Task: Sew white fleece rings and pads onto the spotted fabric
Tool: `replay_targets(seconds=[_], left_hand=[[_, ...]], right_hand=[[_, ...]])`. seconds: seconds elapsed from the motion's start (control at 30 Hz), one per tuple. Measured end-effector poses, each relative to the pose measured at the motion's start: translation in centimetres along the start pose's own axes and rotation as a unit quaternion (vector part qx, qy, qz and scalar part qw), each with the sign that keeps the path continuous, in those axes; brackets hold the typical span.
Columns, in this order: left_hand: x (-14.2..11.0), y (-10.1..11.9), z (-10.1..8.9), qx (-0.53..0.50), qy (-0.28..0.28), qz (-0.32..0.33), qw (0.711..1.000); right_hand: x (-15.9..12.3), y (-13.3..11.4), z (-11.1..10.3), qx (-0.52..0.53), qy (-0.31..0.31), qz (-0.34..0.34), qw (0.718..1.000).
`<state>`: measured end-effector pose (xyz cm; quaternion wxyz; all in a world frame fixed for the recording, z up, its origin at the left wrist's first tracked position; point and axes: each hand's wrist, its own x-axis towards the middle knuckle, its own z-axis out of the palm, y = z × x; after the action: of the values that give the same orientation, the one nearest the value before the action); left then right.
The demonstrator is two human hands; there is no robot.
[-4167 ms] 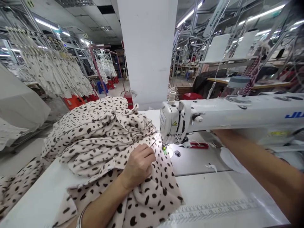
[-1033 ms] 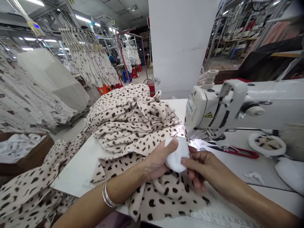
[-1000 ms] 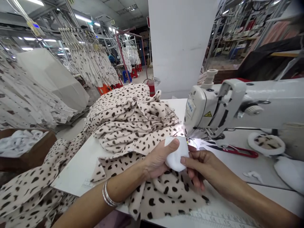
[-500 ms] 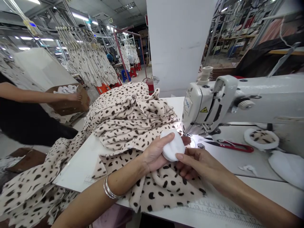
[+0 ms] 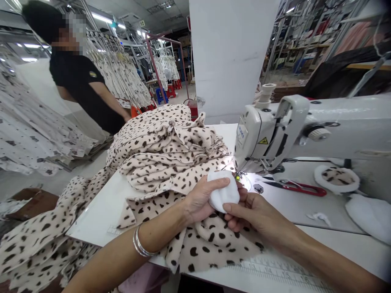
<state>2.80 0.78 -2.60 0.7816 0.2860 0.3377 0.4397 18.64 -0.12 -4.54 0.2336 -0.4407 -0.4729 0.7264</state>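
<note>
A small, soft, rounded white fabric piece (image 5: pixel 222 193) is held just in front of the sewing machine's needle area. My left hand (image 5: pixel 201 199) grips it from the left, thumb lying across its top. From the right, my right hand (image 5: pixel 247 209) pinches its lower edge between thumb and fingers; some fingertips are hidden behind the piece. Under both hands lies cream fabric with dark spots (image 5: pixel 210 244), and a larger folded heap of spotted fabric (image 5: pixel 171 150) rises behind. The sewing machine (image 5: pixel 275 130) stands to the right, its lamp lighting the needle area.
Red-handled thread snips (image 5: pixel 302 188) lie on the machine bed. Farther right are a white ring-shaped piece with a spotted centre (image 5: pixel 336 179), a white padded piece (image 5: pixel 371 215) and a white scrap (image 5: pixel 319 217). A co-worker in black (image 5: pixel 85 81) stands at the left beyond the table.
Both hands still hold the white piece, which has shifted and turned slightly; my right fingers have closed in on its edge. The co-worker has moved right, and the carried box is out of sight.
</note>
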Motion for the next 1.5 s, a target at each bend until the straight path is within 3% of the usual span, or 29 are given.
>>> replay_targets(seconds=[0.27, 0.5, 0.6, 0.77, 0.97, 1.13, 1.3, 1.4, 1.5], left_hand=[[0.2, -0.2, -0.2, -0.035, 0.036, -0.012, 0.999], [-0.4, 0.0, 0.0, 0.043, -0.086, 0.055, 0.994], [-0.8, 0.1, 0.1, 0.081, -0.11, 0.073, 0.988], [-1.2, -0.3, 0.0, 0.127, -0.091, 0.089, 0.984], [-1.2, -0.6, 0.4, 0.129, -0.071, 0.127, 0.981], [-1.1, -0.7, 0.5, 0.119, -0.028, 0.11, 0.986], [-1.0, -0.8, 0.4, 0.084, -0.064, 0.094, 0.99], [-0.8, -0.5, 0.1, 0.082, -0.058, 0.079, 0.992], [-0.5, 0.1, -0.5, 0.1, -0.086, 0.037, 0.991]], right_hand=[[0.1, 0.1, 0.2, 0.019, 0.0, -0.009, 1.0], [-0.3, 0.2, 0.2, 0.015, -0.022, -0.038, 0.999], [-0.5, 0.3, 0.0, 0.012, -0.035, -0.068, 0.997], [0.0, 1.0, -0.3, -0.037, -0.036, -0.137, 0.989], [0.0, 1.2, -0.2, -0.058, -0.007, -0.148, 0.987], [-0.3, 0.8, 0.0, -0.084, 0.02, -0.135, 0.987], [-0.2, 1.0, 0.1, -0.076, 0.022, -0.132, 0.988], [-0.1, 1.1, -0.1, -0.052, 0.008, -0.137, 0.989], [-0.5, 0.9, -0.9, -0.035, -0.01, -0.135, 0.99]])
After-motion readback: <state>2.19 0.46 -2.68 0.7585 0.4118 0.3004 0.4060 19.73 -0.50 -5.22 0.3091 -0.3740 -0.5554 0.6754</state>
